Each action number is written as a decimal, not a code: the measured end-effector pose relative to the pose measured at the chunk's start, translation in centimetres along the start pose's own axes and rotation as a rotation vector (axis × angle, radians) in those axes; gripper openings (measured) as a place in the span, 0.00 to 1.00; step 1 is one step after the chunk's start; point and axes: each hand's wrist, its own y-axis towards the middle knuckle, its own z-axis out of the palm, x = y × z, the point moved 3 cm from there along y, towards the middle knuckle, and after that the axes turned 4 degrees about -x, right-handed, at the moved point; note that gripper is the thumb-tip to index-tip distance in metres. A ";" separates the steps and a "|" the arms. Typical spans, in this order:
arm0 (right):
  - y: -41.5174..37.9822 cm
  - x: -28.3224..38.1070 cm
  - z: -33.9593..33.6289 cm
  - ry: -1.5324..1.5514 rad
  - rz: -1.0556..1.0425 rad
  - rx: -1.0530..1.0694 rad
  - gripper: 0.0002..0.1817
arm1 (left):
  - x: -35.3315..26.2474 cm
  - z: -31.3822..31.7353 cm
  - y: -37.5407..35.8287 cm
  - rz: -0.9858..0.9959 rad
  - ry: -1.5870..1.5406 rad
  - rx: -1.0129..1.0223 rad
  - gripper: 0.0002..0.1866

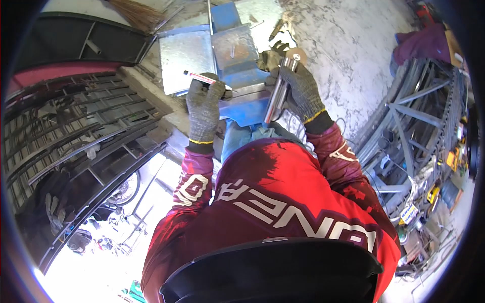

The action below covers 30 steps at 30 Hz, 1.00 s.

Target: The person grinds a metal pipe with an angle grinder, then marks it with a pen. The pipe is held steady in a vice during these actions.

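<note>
My left hand (204,103), in a grey knit glove with a yellow-edged cuff, is closed around a slim white-and-red marker (198,77). It is raised over the left side of a blue metal work stand (242,112). In a matching glove, my right hand (303,91) grips shiny metal tubes (277,97), which slant down toward my lap at the stand's right edge. Just beyond the tubes' upper end lie a brown round disc (297,54) and a dark, crumpled glove-like thing (270,59).
A pale metal sheet (186,53) lies beyond my left hand. Dark metal grilles (86,126) stand along the left. Steel bars and trusses (414,111) are stacked on the right, a purple cloth (422,46) over their far end. A straw broom (134,15) is at the back.
</note>
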 end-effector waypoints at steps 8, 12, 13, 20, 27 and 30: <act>-0.2 -1.7 0.3 -0.202 -0.052 0.090 0.14 | -2.0 2.6 1.8 0.012 0.049 0.124 0.11; 0.1 -1.3 0.5 -0.277 -0.087 0.147 0.14 | -2.5 3.7 2.5 0.060 0.042 0.143 0.08; -0.1 -1.1 0.4 -0.253 -0.052 0.104 0.15 | -2.5 3.5 3.0 0.069 0.043 0.141 0.08; -0.9 -1.2 -0.1 -0.229 -0.011 0.037 0.15 | 0.9 1.7 14.5 0.008 0.565 0.237 0.18; -3.4 -2.5 -1.2 -0.227 -0.029 -0.084 0.16 | 9.7 4.2 28.4 0.035 0.901 0.356 0.21; -4.4 -3.5 -2.4 -0.127 -0.012 -0.153 0.15 | 10.2 5.3 29.2 0.211 1.179 0.393 0.25</act>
